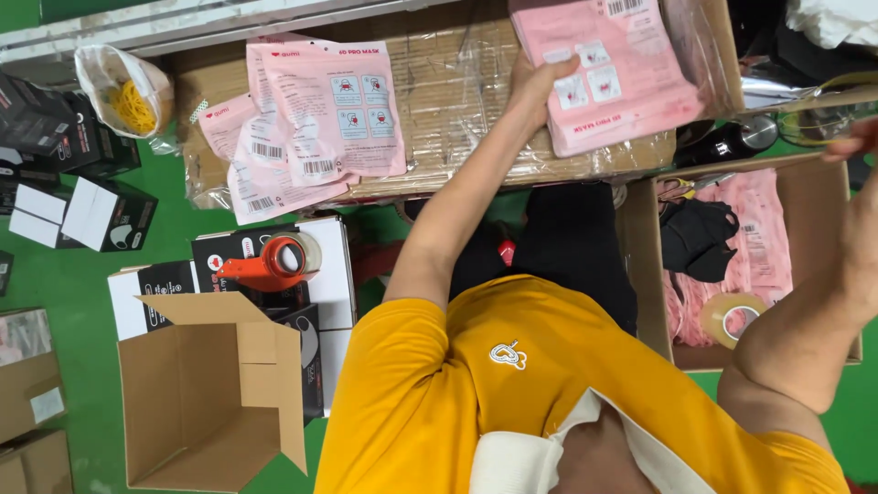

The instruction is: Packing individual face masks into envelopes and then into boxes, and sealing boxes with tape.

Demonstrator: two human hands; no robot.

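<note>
Stack of pink mask packets [608, 69]: flat, glossy, rectangular pouches in pale pink, with small white picture panels on the face and a barcode label near the far edge. Held in the grip of the left hand [535, 87] at the stack's left edge, fingertips laid on the printed face. Slightly tilted, printing upside down as seen from the head view. Raised over the right end of the film-wrapped cardboard carton [457, 101], near corner reaching to the carton's front edge. Several packets pressed together, edges almost flush; exact count impossible to tell.
</note>
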